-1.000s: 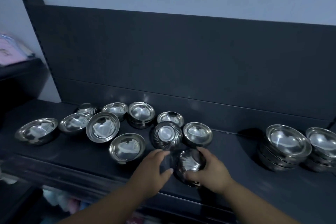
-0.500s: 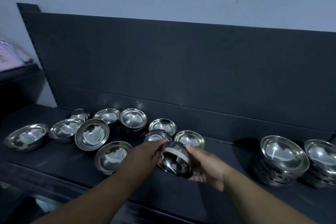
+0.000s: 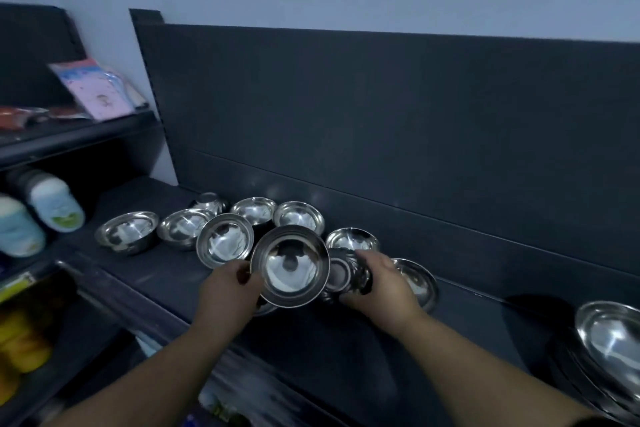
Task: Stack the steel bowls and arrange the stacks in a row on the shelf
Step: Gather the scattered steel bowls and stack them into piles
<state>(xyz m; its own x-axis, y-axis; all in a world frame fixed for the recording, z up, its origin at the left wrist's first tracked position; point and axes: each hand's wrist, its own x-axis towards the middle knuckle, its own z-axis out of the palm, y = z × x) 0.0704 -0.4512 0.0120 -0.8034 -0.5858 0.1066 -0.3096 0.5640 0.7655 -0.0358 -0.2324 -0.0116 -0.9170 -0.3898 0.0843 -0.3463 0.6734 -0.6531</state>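
Pale wall up top, and below it a dark back panel point(image 3: 381, 114) rises behind a long dark shelf point(image 3: 485, 329). At the far right edge sits a stack of bowls point(image 3: 609, 340), nested and partly cut off by the frame. Well apart from it, toward the left, loose bowls point(image 3: 126, 231) are scattered open side up, several touching or overlapping at the rims. One small one at the back looks upside down.

In front of that cluster the left hand point(image 3: 225, 298) holds a shiny bowl point(image 3: 290, 265) off the shelf, tilted so its inside faces me. The thumb pinches the near rim and the fingers curl under. Just beside it, the right hand point(image 3: 381, 288) has its fingers wrapped round a ribbed bowl point(image 3: 341, 276), bottom facing up. In this dim light I cannot tell whether it rests on the shelf or is lifted. Another bowl point(image 3: 422, 282) lies half hidden behind that hand.

Off to the left, a side rack carries a pink packet point(image 3: 93, 90) and pale bottles point(image 3: 52, 208).
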